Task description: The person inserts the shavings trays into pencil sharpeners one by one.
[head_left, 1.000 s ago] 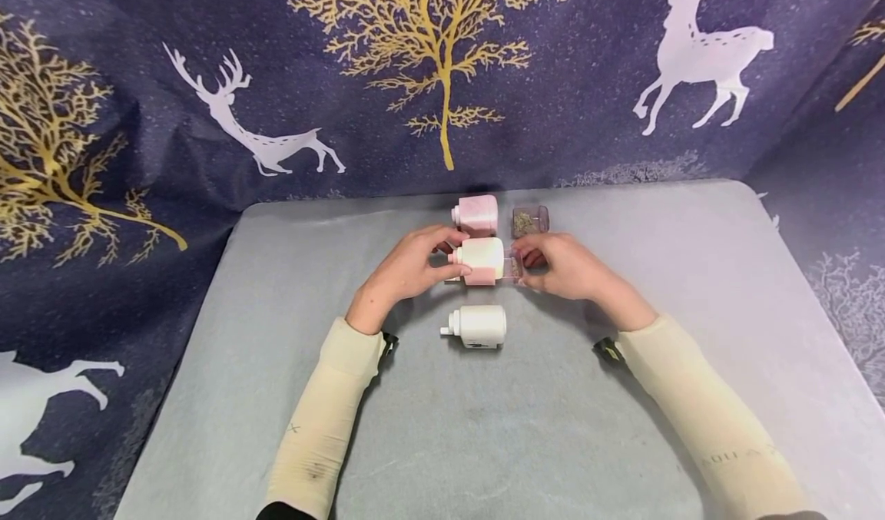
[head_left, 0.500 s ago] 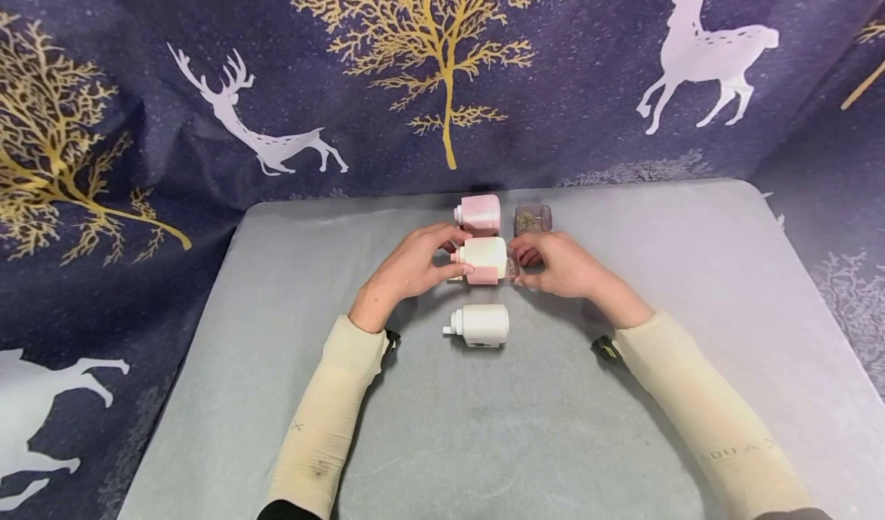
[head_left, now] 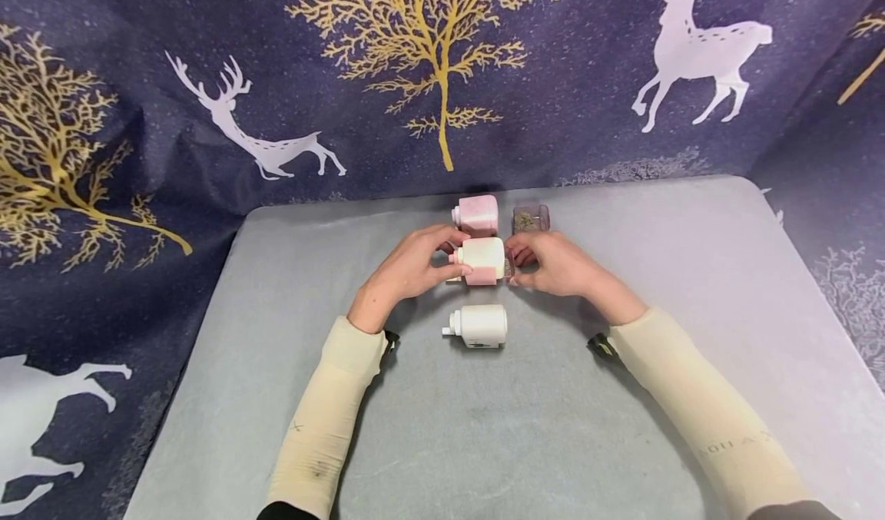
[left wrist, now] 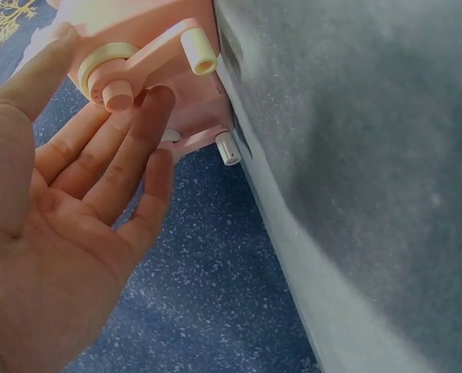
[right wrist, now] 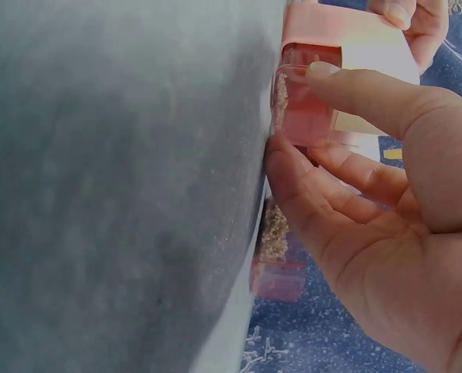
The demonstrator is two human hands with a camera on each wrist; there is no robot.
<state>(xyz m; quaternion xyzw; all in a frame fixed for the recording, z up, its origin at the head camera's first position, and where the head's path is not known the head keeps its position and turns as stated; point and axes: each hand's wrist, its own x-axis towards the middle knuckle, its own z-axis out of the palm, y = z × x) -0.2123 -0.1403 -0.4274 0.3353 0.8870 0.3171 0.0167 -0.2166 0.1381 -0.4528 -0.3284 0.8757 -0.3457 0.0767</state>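
Observation:
In the head view, a cream-and-pink crank pencil sharpener [head_left: 484, 256] lies on its side mid-table. My left hand [head_left: 417, 263] grips its crank end, thumb and fingers on opposite sides. The left wrist view shows the pink crank [left wrist: 149, 66] with its cream knob beside those fingers. My right hand [head_left: 558, 265] pinches the clear shavings drawer [right wrist: 304, 105] between thumb and fingers. Most of this drawer is inside the sharpener's opening, with its outer end still sticking out. Light shavings show through its wall.
A pink sharpener [head_left: 478, 214] lies just behind, with a separate drawer of shavings [head_left: 530, 219] to its right. Nearer the front, a white sharpener [head_left: 478, 326] lies on its side. All rest on the grey table [head_left: 484, 428], backed by a dark patterned cloth [head_left: 553, 144].
My right hand has moved slightly left, sliding the drawer deeper into the cream-and-pink sharpener. Less of the drawer shows. My left hand keeps its grip in place.

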